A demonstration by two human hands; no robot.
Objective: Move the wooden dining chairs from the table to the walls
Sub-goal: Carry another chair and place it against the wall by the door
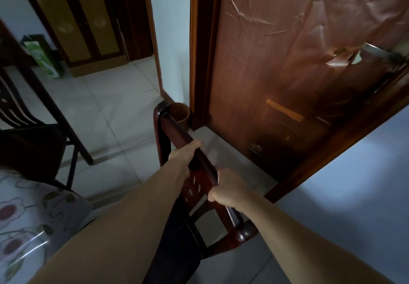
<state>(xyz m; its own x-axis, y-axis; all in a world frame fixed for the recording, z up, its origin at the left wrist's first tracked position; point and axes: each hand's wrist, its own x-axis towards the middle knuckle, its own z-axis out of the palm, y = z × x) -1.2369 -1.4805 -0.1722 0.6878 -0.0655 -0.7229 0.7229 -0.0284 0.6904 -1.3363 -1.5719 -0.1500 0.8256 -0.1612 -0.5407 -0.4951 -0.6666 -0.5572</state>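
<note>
Chair [177, 133] top rail gripped: left hand [184, 153], right hand [228, 189], arms extended.

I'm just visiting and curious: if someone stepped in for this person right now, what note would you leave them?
Left hand: fingers closed over the top rail of the reddish-brown wooden dining chair.
Right hand: gripping the same rail, nearer the camera.
That chair is by the brown wooden door, not yet against a wall.
A second dark wooden chair stands on the left, near the floral-cloth table.
Left: place this chair, then move that one.
</note>
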